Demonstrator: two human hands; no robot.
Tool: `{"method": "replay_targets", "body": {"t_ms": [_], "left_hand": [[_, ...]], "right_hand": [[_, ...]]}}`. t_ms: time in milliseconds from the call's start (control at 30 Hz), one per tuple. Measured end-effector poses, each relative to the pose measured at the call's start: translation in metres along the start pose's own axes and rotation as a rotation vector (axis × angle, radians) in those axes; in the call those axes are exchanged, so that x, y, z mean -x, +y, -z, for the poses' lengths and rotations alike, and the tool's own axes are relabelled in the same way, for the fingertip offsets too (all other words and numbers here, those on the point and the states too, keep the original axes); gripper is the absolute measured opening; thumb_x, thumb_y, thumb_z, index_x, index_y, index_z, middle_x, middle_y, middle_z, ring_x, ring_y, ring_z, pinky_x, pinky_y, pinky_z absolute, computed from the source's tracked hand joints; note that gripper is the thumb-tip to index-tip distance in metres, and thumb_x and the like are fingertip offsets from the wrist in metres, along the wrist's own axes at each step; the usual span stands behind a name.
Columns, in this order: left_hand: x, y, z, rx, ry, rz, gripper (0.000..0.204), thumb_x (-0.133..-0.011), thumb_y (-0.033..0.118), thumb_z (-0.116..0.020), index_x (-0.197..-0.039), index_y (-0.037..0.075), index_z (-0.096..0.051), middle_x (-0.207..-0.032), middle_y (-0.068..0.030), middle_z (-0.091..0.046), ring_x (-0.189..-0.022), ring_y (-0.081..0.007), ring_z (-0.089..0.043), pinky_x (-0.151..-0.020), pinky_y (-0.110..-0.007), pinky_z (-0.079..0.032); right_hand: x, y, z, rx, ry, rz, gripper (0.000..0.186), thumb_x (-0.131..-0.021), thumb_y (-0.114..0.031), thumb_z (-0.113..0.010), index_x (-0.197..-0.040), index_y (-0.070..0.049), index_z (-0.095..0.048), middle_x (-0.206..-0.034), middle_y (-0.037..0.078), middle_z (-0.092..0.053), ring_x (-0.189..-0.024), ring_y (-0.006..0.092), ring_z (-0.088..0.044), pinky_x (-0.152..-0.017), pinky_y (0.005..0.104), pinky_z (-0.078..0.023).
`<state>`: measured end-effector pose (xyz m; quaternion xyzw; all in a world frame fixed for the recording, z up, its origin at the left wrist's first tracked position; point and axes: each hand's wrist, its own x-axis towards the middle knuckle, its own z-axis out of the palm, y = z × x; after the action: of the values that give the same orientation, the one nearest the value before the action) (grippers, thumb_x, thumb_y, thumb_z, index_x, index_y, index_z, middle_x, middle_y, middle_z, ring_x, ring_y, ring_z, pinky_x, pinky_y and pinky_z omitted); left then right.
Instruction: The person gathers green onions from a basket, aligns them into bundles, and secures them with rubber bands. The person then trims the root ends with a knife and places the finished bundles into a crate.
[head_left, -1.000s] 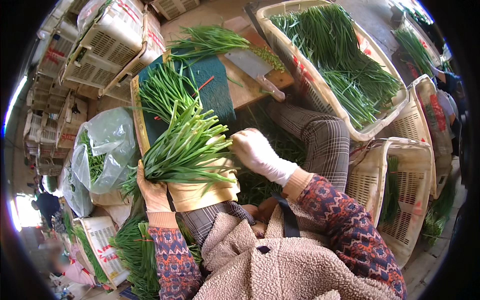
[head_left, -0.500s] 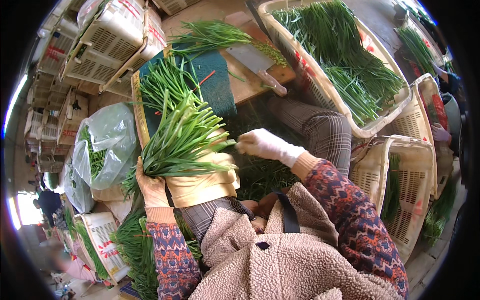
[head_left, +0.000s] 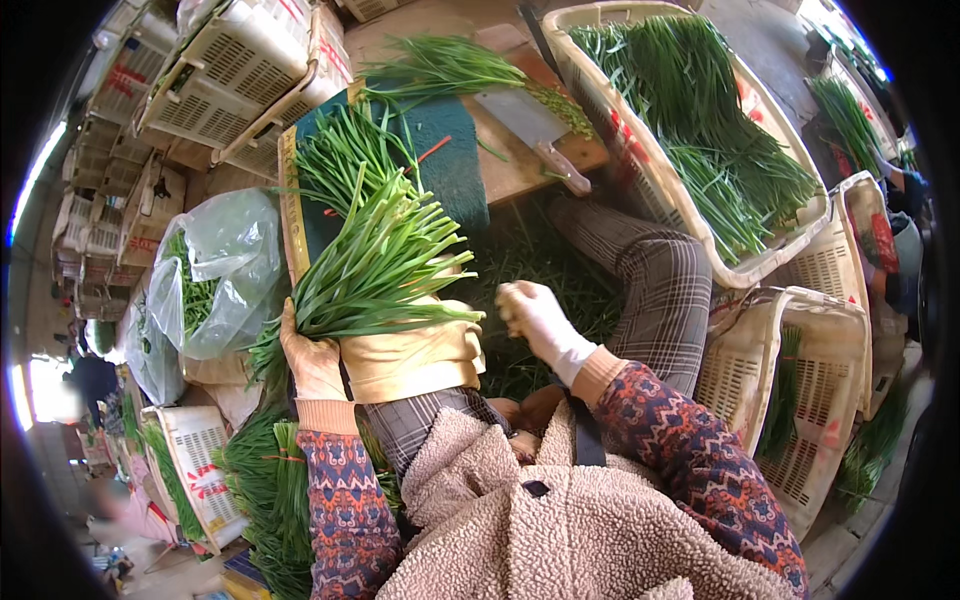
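My left hand (head_left: pixel 312 355), in a pale glove, is closed round the leafy end of a loose bunch of garlic chives (head_left: pixel 385 270). The pale cut stems fan out to the right across a yellow cloth (head_left: pixel 410 365) over my left thigh. To the right of those stem ends, and apart from them, hangs my right hand (head_left: pixel 538 322), gloved in white with its fingers curled together. Whatever it may hold is hidden. Beyond the bunch, more garlic chives (head_left: pixel 345 160) lie on a teal mat (head_left: pixel 445 150), with a red strip across them.
A cleaver (head_left: pixel 530 125) lies on the wooden board beside cut bits. At the right stands a large crate (head_left: pixel 740 275) of chives. A clear plastic bag (head_left: pixel 235 250) sits at the left, near tied bunches (head_left: pixel 285 490). Loose leaves (head_left: pixel 530 365) cover the ground between my legs.
My right hand has drawn away from the stem ends, to the right and nearer me. The left hand still grips the bunch. The whole view has shifted slightly.
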<state>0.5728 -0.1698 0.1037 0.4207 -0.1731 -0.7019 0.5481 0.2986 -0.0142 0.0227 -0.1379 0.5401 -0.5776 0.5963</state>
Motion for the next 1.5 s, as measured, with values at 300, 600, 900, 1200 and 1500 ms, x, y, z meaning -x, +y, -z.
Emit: {"method": "replay_targets", "body": {"t_ms": [300, 600, 900, 1200, 1500], "left_hand": [[-0.006, 0.005, 0.014, 0.049, 0.009, -0.059, 0.031, -0.087, 0.028, -0.062, -0.107, 0.005, -0.063, -0.107, -0.0091, -0.067, -0.097, -0.0250, -0.064, -0.089, -0.038, -0.050], [0.010, -0.003, -0.009, 0.033, 0.071, -0.081, 0.036, -0.085, 0.031, -0.064, -0.110, 0.006, -0.060, -0.110, -0.0087, -0.064, -0.100, -0.0241, -0.061, -0.091, -0.040, -0.049], [0.017, -0.006, -0.016, 0.030, 0.059, -0.115, 0.036, -0.088, 0.030, -0.061, -0.115, 0.007, -0.057, -0.112, -0.0071, -0.061, -0.103, -0.0214, -0.058, -0.094, -0.038, -0.046], [0.018, -0.008, -0.016, 0.024, 0.002, -0.138, 0.043, -0.087, 0.035, -0.062, -0.118, 0.006, -0.055, -0.115, -0.0073, -0.060, -0.105, -0.0216, -0.057, -0.095, -0.037, -0.045], [0.030, 0.009, -0.052, 0.251, -0.143, -0.346, 0.020, -0.093, 0.024, -0.056, -0.107, 0.012, -0.062, -0.106, -0.0012, -0.064, -0.101, -0.0148, -0.060, -0.093, -0.033, -0.047]], "right_hand": [[0.023, -0.019, -0.028, 0.159, -0.424, -0.073, 0.038, -0.091, -0.036, -0.060, -0.103, -0.001, -0.059, -0.074, -0.001, -0.056, -0.057, 0.0059, -0.051, -0.050, 0.0191, -0.041], [0.031, -0.090, 0.003, 0.678, -0.162, 0.436, 0.032, -0.081, -0.029, -0.070, -0.074, 0.001, -0.061, -0.065, 0.003, -0.060, -0.059, 0.0083, -0.055, -0.054, 0.0251, -0.045], [0.018, -0.075, -0.031, 0.391, 0.027, 0.527, 0.020, -0.087, -0.017, -0.065, -0.084, 0.003, -0.066, -0.067, -0.001, -0.059, -0.064, 0.0062, -0.052, -0.058, 0.0217, -0.043], [0.025, -0.114, -0.011, 0.650, -0.104, 0.414, 0.032, -0.083, -0.027, -0.066, -0.094, 0.004, -0.067, -0.085, 0.012, -0.070, -0.075, 0.0120, -0.065, -0.071, 0.0273, -0.051], [0.063, -0.107, -0.076, 0.743, -0.375, 0.992, 0.018, -0.078, -0.019, -0.072, -0.091, -0.008, -0.067, -0.081, 0.005, -0.065, -0.072, 0.0189, -0.063, -0.064, 0.0289, -0.050]]}}
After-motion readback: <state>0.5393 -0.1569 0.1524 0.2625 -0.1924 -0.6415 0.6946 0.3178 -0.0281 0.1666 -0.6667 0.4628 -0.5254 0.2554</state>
